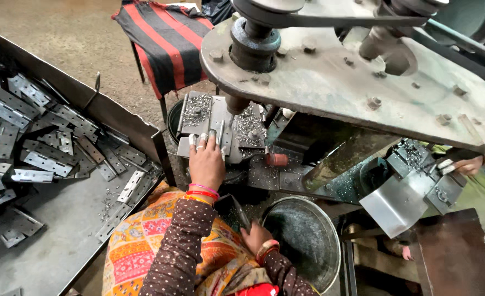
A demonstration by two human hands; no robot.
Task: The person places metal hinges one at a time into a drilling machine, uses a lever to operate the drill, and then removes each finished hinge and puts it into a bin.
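Steel hinge plates (34,159) fill the tray (61,252) at left; at centre we lay our left hand (205,161), fingers flat, on the press bed (220,123), our right hand (256,237) grips a dark plate (236,211) beside the empty metal bucket (302,235) at lower right

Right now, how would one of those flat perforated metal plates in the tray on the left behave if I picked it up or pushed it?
A metal plate looks like stiff thin sheet, so it probably would not flop. Lying flat on the tray, it would likely slide, not roll. The plates overlap in a loose heap, so pushing one would probably shift its neighbours, and the edges may be sharp.
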